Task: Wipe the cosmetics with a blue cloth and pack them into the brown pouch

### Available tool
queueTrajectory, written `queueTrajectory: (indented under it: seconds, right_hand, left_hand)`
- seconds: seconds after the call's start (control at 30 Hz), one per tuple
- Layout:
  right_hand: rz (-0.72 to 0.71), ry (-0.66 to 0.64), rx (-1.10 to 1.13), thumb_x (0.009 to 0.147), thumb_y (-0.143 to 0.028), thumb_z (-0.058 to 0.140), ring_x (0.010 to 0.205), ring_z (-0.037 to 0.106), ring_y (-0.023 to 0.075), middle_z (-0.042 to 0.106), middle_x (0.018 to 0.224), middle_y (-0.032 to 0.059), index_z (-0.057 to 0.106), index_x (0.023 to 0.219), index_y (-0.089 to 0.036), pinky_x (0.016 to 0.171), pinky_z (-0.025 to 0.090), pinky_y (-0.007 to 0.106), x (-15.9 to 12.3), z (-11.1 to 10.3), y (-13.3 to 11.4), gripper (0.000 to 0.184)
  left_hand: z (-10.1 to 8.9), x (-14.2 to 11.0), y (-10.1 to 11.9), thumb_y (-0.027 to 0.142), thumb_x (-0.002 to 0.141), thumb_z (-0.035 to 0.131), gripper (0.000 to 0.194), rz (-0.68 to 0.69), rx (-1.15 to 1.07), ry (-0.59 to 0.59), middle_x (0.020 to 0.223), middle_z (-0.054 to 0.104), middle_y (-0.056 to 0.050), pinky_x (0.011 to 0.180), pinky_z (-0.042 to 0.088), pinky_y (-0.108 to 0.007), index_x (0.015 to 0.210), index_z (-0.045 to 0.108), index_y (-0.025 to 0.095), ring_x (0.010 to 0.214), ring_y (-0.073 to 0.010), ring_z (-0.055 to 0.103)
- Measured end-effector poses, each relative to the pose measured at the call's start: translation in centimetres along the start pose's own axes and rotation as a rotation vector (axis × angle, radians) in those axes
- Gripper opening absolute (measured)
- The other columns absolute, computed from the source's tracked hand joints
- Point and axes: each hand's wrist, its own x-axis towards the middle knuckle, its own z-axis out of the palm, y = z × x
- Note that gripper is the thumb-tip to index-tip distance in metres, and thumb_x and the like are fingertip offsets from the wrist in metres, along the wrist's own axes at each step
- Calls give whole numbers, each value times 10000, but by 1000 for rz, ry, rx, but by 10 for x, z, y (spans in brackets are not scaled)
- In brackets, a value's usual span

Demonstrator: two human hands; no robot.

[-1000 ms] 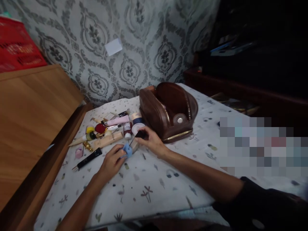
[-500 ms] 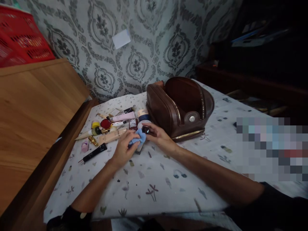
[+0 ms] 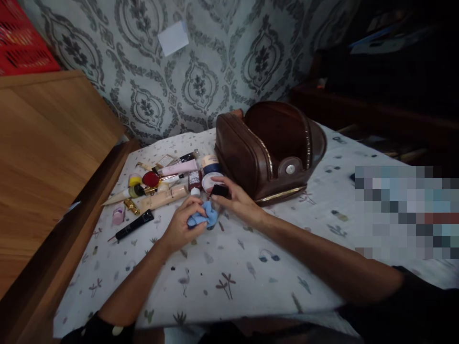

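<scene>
My left hand [image 3: 182,224] is closed around a crumpled light blue cloth [image 3: 204,216]. Between the fingertips of my right hand [image 3: 238,200] is a small black block-shaped item [image 3: 219,191], just above and to the right of the cloth. Its lower part and exact kind are hard to make out. A white-capped container [image 3: 195,191] shows right behind my left fingers. Close behind the hands lie a round pale jar [image 3: 211,181] and a dark red bottle with a patterned label [image 3: 194,179].
An open brown leather bag [image 3: 244,157] with gold zips stands behind my right hand. Leftward lie a beige tube [image 3: 165,198], a pink tube [image 3: 179,166], a black tube [image 3: 134,225] and several other cosmetics. A wooden panel [image 3: 53,153] borders the table's left side.
My hands have drawn slightly apart, and the black item now shows more clearly in my right fingers. The cloth stays in my left hand. The whole view has shifted a little.
</scene>
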Motion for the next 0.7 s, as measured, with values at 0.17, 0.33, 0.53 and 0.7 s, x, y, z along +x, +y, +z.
queueTrajectory:
  seconds: [0.17, 0.33, 0.53, 0.7]
  right_hand:
    - [20, -1, 11, 683, -274, 768, 942, 655, 213, 685, 988, 21, 573, 1195, -237, 880, 537, 396, 1, 0, 3, 549]
    - [8, -36, 65, 695, -285, 784, 987, 674, 211, 692, 1005, 18, 551, 1227, -244, 960, 523, 425, 0, 1, 3, 582]
    - [49, -41, 171, 649, -253, 828, 1059, 690, 229, 714, 1106, 56, 539, 1196, -242, 1001, 523, 445, -1, 6, 9, 619]
    - [116, -244, 168, 674, -311, 843, 1010, 691, 214, 694, 1118, 77, 496, 1254, -203, 954, 542, 409, -7, 12, 12, 685]
  left_hand:
    - [-3, 0, 0, 237, 804, 602, 64, -41, -66, -3, 985, 546, -49, 831, 457, -304, 851, 587, 196, 926, -198, 546]
    - [-1, -2, 5, 323, 855, 594, 146, -223, -152, -29, 857, 530, -6, 642, 408, -246, 928, 547, 206, 723, -150, 489]
    - [3, -5, 2, 373, 890, 560, 175, -389, -235, 84, 676, 421, 56, 500, 316, -213, 932, 506, 212, 554, -107, 368]
    - [2, -2, 0, 360, 908, 562, 196, -285, -44, 313, 892, 593, -9, 705, 463, -247, 1024, 550, 202, 770, -150, 558]
